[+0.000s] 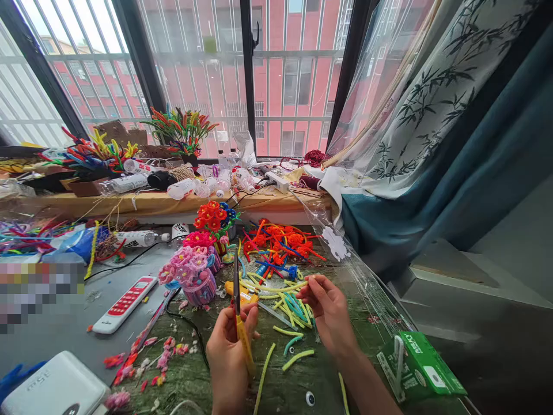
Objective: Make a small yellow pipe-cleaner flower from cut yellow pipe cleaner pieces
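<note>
left hand [228,349], grip closed around yellow-handled scissors [237,305], right hand [329,311] pinching a yellow stem [296,287], short pieces [298,359] on the table [285,395]

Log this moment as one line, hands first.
left hand: grips yellow-handled scissors, blades toward window | right hand: pinches yellow-green pipe cleaner | tabletop: loose yellow-green pieces, googly eye
</note>
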Demonstrator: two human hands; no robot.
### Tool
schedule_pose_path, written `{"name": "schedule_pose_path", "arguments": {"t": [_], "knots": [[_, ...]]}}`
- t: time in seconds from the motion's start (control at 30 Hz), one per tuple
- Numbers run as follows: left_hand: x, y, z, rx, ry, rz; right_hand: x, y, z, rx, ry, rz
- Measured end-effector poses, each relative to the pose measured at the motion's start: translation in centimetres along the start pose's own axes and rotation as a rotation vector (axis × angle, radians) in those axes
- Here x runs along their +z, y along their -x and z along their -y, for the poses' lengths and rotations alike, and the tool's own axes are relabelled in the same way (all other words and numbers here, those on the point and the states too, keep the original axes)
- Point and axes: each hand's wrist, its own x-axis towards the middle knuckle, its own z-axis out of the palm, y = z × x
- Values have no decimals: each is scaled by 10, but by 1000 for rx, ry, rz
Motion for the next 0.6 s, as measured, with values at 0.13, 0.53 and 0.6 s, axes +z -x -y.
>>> {"name": "schedule_pose_path", "arguments": {"t": [0.13, 0.53, 0.6], "knots": [[20, 2, -5, 27, 111, -41, 3, 5, -3, 20, -18, 64], [35, -4, -13, 118, 238, -25, 11, 12, -19, 97, 26, 158], [36, -3, -12, 107, 217, -7, 10, 13, -23, 111, 38, 150]]}}
